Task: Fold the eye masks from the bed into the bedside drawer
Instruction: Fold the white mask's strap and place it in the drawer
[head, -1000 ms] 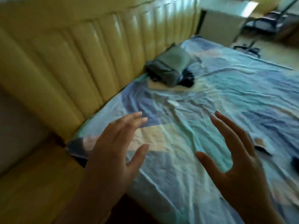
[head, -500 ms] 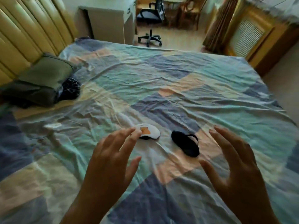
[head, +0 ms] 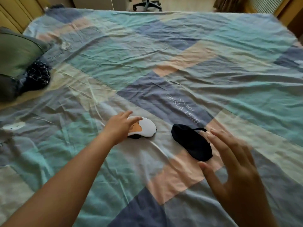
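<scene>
A: What is seen nearest to the camera?
B: The right hand (head: 236, 171) is seen low on the right, raised over the bed (head: 164, 46) with the fingers spread apart; nothing is held in it.
A: And the left one?
B: The left hand (head: 120, 126) is stretched further forward. Its fingers are apart and are laid over the near edge of the white eye mask (head: 144, 127); a firm grasp is not shown.
A: Where is the second mask placed?
B: The black eye mask (head: 191, 142) is laid flat on the patchwork sheet (head: 180, 182), just beside the white one, in front of the right fingertips.
A: What is found beyond?
B: A green pillow (head: 16, 53) and a dark bundle (head: 38, 76) are seen at the far left.
</scene>
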